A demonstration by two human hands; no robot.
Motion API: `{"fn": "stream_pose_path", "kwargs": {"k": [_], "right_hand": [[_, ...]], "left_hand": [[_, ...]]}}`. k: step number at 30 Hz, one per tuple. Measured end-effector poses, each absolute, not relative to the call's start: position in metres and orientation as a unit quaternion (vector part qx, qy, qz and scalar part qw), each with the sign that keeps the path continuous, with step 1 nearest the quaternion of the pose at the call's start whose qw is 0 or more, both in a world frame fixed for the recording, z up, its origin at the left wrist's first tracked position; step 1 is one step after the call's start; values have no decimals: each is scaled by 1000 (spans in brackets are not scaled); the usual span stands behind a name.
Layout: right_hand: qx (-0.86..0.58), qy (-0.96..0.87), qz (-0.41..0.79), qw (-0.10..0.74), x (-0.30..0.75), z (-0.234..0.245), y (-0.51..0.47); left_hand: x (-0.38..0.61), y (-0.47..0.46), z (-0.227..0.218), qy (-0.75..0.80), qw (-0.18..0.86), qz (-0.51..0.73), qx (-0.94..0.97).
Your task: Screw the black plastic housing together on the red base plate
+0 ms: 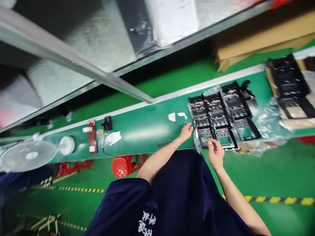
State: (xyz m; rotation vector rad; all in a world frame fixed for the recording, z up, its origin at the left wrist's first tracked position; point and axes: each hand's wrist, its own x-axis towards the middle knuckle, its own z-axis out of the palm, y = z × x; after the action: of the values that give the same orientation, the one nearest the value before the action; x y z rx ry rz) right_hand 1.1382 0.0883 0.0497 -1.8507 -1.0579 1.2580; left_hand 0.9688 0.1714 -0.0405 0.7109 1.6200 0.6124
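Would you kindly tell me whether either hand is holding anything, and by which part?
The right hand seems to pinch the near edge of a black metal frame; the left hand only touches the plastic wrap beside it.

Light: bright, even, from overhead.
Glare: pale sheen on the green tabletop (145, 131); plastic wrap (268, 121) sparkling.
Blur: heavy smear top-left, shelf panel (81, 49) and fan (28, 154) soft.
Edges: lines bowing, view tilted.
Shadows: dark band behind the tabletop.
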Motion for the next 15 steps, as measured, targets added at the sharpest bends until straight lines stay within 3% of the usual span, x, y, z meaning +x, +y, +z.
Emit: {"fn": "stream_pose_path", "kwargs": {"k": [4,8,15], "right_hand": [[-566,-539,598,182,1095,34,118],[-451,-632,629,35,1049,15,128],[-426,-625,637,-148,1000,-2,104]], "left_hand": [[921,109,-24,731,573,273,252],[868,41,-15,779,532,309,122],[793,-127,-22,803,449,339,-200]]}}
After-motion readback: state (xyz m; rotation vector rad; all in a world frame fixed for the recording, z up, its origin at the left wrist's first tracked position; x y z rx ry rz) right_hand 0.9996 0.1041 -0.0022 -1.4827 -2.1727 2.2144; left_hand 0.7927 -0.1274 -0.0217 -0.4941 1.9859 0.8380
